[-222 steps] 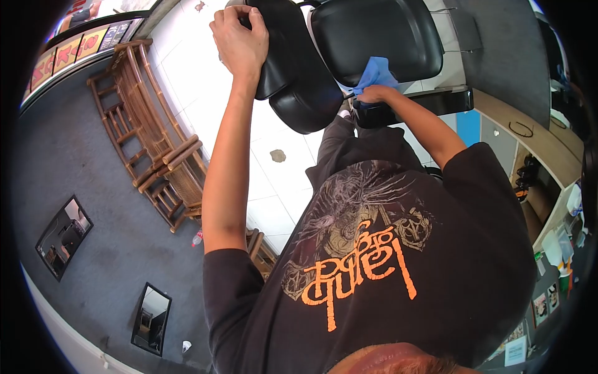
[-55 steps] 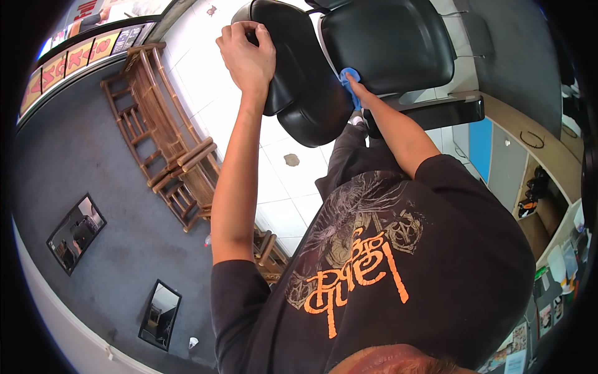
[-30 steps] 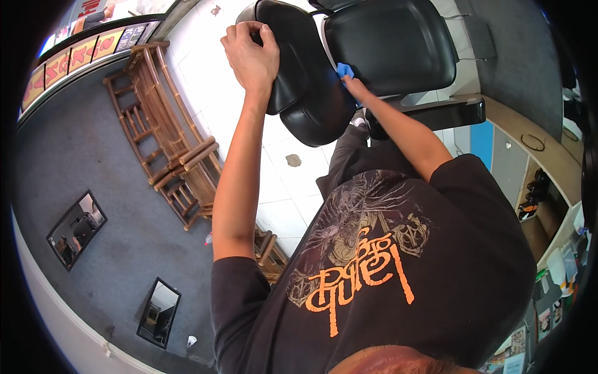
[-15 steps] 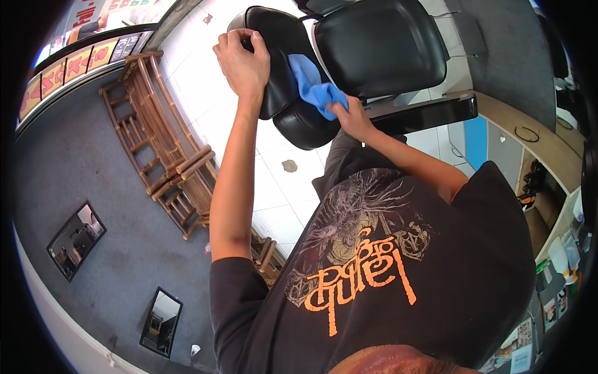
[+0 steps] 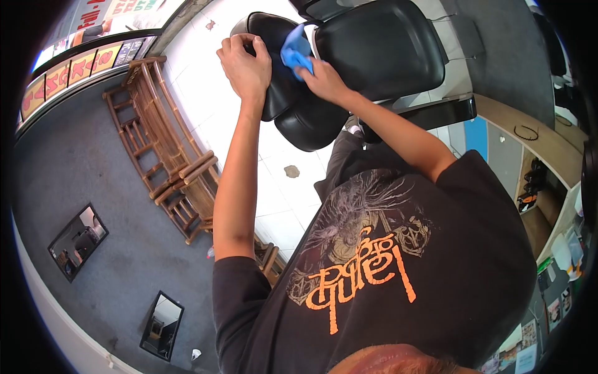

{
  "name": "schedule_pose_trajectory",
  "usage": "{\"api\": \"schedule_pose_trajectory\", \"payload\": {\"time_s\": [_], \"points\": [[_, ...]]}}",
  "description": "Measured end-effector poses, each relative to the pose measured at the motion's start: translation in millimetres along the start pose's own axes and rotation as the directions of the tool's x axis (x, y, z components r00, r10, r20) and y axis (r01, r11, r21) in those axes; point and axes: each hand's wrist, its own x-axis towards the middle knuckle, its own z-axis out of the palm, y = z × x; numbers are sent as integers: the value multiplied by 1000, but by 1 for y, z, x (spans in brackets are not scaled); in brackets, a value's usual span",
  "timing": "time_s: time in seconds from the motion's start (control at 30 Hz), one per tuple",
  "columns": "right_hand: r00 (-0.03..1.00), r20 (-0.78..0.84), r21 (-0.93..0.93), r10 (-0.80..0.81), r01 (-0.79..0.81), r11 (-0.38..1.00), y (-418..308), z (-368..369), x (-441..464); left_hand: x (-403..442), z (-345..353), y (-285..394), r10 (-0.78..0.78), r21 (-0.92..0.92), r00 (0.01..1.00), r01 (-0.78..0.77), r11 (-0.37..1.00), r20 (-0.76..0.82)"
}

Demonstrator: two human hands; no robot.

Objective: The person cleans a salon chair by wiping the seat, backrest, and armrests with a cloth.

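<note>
A black padded salon chair [image 5: 380, 53] stands in front of me. My left hand [image 5: 245, 67] is curled over the outer edge of its narrower padded section [image 5: 265, 25], at the left. My right hand [image 5: 322, 81] grips a blue cloth [image 5: 295, 51] and presses it against the inner face of that same section, beside the wide cushion. Part of the cloth sticks up past the fingers, and the rest is bunched in the hand. Below them a rounded black cushion [image 5: 311, 121] juts out. A black armrest [image 5: 439, 111] lies to the right of my right forearm.
A bamboo bench [image 5: 165, 137] runs along the dark wall [image 5: 124, 206] at left, where two framed mirrors [image 5: 79, 242] hang. White floor tiles [image 5: 274, 199] show between bench and chair. A wooden counter [image 5: 542, 140] with cluttered shelves is at right.
My right hand has slid the blue cloth up and to the left along the chair's padding. My left hand keeps its place on the edge.
</note>
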Motion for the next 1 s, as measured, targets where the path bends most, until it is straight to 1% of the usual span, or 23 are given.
{"api": "schedule_pose_trajectory", "payload": {"time_s": [0.1,0.2,0.23,0.27,0.3,0.33,0.37,0.4,0.43,0.47,0.57,0.67,0.7,0.73,0.77,0.8,0.87,0.93,0.97,1.0], "points": [[988,24,-36,-154,154,987,1,-7,-44,-2,0,0,-1,8,1000,1,1000,11],[908,33,-154,-418,418,896,23,-11,-75,-1,-1,1,-14,6,1000,14,1000,27],[889,62,-145,-453,457,877,19,-21,-77,0,-1,2,-24,2,999,24,1000,36],[947,166,-79,-275,290,954,15,-33,-76,0,-1,1,-8,1,1000,8,1000,27],[957,277,-33,-91,104,994,3,-49,-73,-1,0,-1,9,-2,1000,-8,1000,20],[917,389,-8,86,-90,996,0,-61,-71,-1,1,-1,26,-4,1000,-26,1000,12],[925,366,110,100,-150,983,25,-63,-62,-1,2,-1,22,-10,1000,-22,1000,17],[966,227,263,122,-181,948,2,-71,-58,-1,1,0,17,-13,1000,-17,1000,21],[960,211,483,182,-264,835,14,-69,-44,-1,-1,1,13,-15,1000,-13,1000,23],[947,212,674,241,-320,666,27,-69,-25,0,-1,1,9,-15,1000,-9,1000,24],[964,80,810,255,-212,547,-4,-70,16,-2,-2,1,-3,-17,1000,3,1000,30],[975,95,597,200,-217,772,-11,-46,55,-2,0,-1,4,-14,1000,-3,1000,22],[996,-29,450,80,-58,891,-4,-26,66,-3,1,-2,13,-13,1000,-12,1000,14],[989,-131,269,-68,101,958,7,-3,73,0,2,-3,25,-13,1000,-25,1000,3],[981,-93,44,-167,172,984,15,12,74,0,1,-2,26,-17,1000,-26,1000,3],[971,-75,38,-227,231,972,31,25,75,0,1,-1,23,-21,1000,-23,1000,4],[957,-237,-4,-168,172,985,58,46,66,0,-1,1,10,-20,1000,-10,1000,18],[961,-251,27,-120,130,991,53,43,44,1,-2,1,-18,-7,999,18,1000,43],[963,-255,42,-89,103,994,51,40,23,0,-1,1,-5,-6,999,5,1000,35],[973,-226,7,-56,59,998,53,35,3,0,-1,1,7,-7,1000,-7,1000,27]]}}
